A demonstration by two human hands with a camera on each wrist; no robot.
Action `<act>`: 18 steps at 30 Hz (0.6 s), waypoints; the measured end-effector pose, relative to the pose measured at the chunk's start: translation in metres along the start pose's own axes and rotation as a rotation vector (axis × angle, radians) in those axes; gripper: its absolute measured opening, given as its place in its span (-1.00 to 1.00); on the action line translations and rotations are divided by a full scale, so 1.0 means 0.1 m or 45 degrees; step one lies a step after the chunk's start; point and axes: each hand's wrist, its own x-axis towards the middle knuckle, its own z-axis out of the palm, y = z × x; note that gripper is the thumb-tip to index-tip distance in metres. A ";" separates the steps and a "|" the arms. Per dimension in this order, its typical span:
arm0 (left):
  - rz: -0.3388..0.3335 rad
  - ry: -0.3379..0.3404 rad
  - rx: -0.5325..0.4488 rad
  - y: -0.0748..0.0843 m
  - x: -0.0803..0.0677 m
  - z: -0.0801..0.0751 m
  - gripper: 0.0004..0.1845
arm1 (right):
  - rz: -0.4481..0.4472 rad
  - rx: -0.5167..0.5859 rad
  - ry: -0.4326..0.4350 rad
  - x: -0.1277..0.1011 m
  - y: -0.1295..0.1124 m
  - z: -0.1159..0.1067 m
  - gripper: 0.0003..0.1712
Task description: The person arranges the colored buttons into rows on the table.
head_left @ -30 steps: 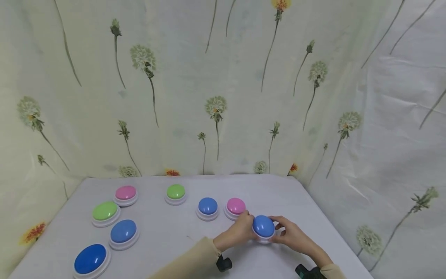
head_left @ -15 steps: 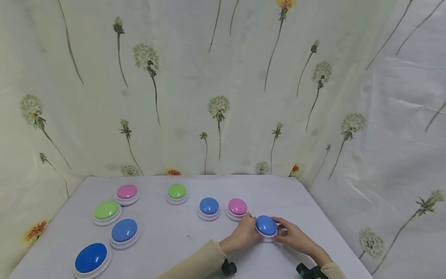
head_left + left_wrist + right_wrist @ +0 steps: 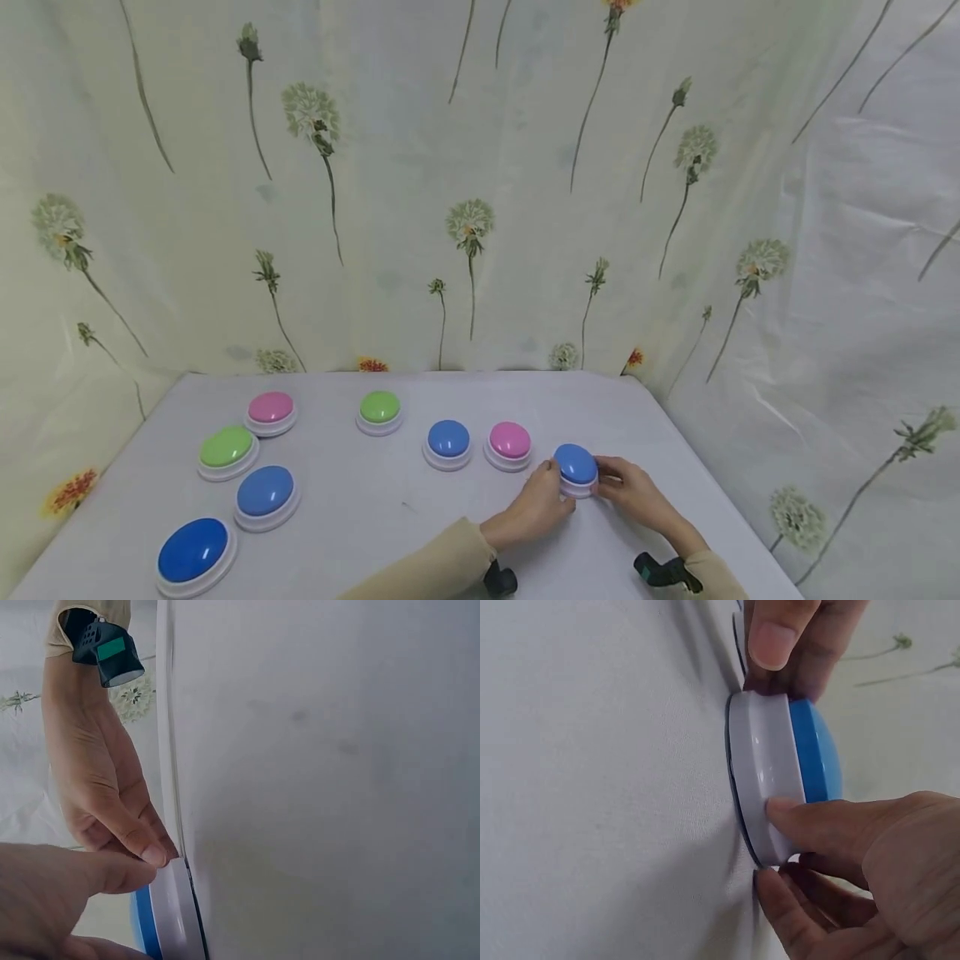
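A blue push button [image 3: 576,463] with a white round base sits at the right of the row in the head view, with a hand on either side. My right hand [image 3: 636,498] pinches its base; in the right wrist view the thumb [image 3: 787,814] lies on the base's side, with fingers lower down. My left hand [image 3: 534,507] is at the button's left side, fingers curled at the base [image 3: 769,742]. In the left wrist view the left hand [image 3: 60,900] covers part of the base, and only a strip of the blue dome shows.
Left of the hands stand a pink button [image 3: 509,441], a blue button [image 3: 448,439] and a green button [image 3: 379,407]. Several more, including a pink [image 3: 271,407] and a dark blue one [image 3: 192,550], line the left side of the white table [image 3: 360,508]. A flower-printed cloth [image 3: 390,183] hangs behind.
The blue button between my hands has moved away from me, closer in line with the pink one. Both hands have moved with it, and the pink button's base is now uncovered.
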 end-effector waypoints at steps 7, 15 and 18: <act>-0.037 -0.059 0.000 0.04 0.08 -0.02 -0.18 | 0.001 -0.032 0.020 0.13 0.09 -0.04 -0.50; -0.106 -0.106 0.033 0.05 0.20 -0.02 -0.08 | 0.020 -0.080 0.014 0.32 0.13 -0.05 -0.53; -0.088 -0.107 0.078 0.06 0.24 0.00 -0.08 | 0.051 -0.088 0.030 0.36 0.15 -0.05 -0.54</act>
